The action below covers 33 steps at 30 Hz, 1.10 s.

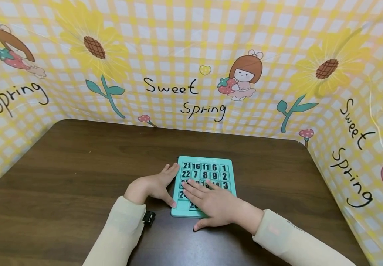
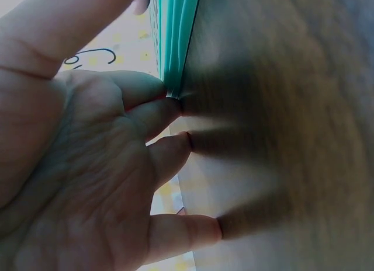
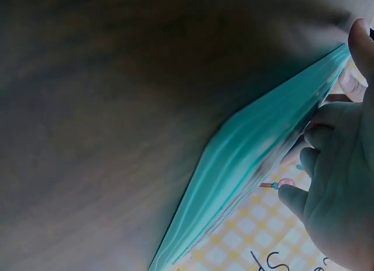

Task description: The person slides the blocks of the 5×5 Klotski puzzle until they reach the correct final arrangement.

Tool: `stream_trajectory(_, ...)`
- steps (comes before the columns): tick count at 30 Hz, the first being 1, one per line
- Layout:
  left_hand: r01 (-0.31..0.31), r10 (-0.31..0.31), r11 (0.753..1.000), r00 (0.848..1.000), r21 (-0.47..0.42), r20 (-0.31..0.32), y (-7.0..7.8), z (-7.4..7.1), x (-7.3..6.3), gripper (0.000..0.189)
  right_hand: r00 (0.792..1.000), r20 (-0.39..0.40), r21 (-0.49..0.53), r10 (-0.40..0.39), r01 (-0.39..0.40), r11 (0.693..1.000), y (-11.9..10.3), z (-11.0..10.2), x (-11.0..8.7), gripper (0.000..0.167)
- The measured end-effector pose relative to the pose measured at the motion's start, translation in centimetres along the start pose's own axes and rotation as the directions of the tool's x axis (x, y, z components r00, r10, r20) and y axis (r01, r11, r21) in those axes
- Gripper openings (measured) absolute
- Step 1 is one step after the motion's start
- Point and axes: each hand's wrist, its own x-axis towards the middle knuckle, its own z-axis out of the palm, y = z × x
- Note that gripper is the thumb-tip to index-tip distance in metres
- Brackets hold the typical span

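Observation:
A turquoise number slide puzzle (image 1: 204,160) lies flat on the table, its tiles printed with black numerals. The top row reads 21, 16, 11, 6, 1, and the second 22, 7, 8, 9, 2. My left hand (image 1: 156,184) rests against the puzzle's left side, thumb near the lower corner and fingers spread toward the upper one. In the left wrist view, fingertips meet the table beside the puzzle's edge (image 2: 176,37). My right hand (image 1: 216,207) lies over the lower tiles with its fingers extended, hiding several numbers. Its thumb reaches past the near edge.
The dark wooden table (image 1: 78,177) spreads out around the puzzle. A yellow-and-white checked cloth (image 1: 171,44) with sunflowers and "Sweet Spring" lettering walls in the back and both sides. A small black clip-like piece (image 1: 149,218) sits at the left sleeve cuff.

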Motion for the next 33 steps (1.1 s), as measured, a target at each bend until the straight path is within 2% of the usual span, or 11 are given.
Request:
stream_trajectory(22, -0.012, 0.012, 1.0, 1.0, -0.005, -0.006, 0.0, 0.1, 0.0, 0.125, 0.998, -0.027, -0.031, -0.061, 0.06, 0.998, -1.6, 0.0, -1.1, 0.094)
stream_trajectory(33, 0.001, -0.001, 1.0, 1.0, 0.003, -0.003, -0.1, 0.0, 0.1, 0.127, 0.999, 0.002, 0.016, 0.046, -0.046, 0.999, 0.9, -0.7, 0.9, 0.097)
